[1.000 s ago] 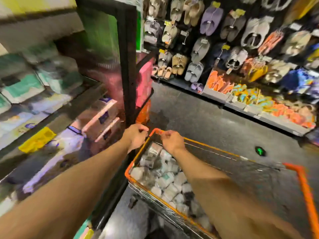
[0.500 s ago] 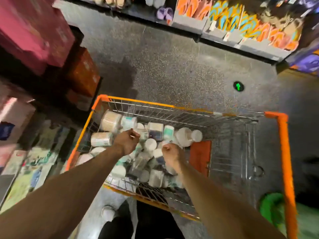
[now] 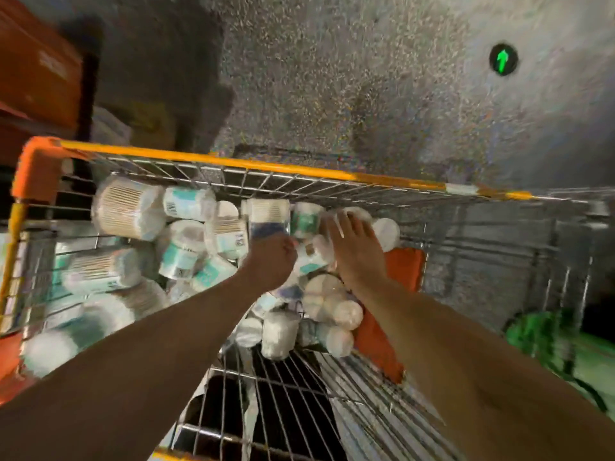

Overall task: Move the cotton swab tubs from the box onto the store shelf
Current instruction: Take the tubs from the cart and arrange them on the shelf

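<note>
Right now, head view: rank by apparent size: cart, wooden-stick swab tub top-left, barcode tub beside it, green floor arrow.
cart
wooden-stick swab tub
barcode tub
green floor arrow
The arrow lies farther away, so its real size is unsure.

Two arms fill the lower part of the frame. The left arm (image 3: 133,354) is broad at the lower left corner and narrows to a slim wrist, then to the left hand (image 3: 271,257) near the middle. The right arm (image 3: 449,354) is broad at the lower right and narrows likewise to the right hand (image 3: 352,251). Both are bare from the frame's edge to the fingers (image 3: 334,227). A long pale nail (image 3: 340,230) shows on one right finger. Blur softens both outlines.
</note>
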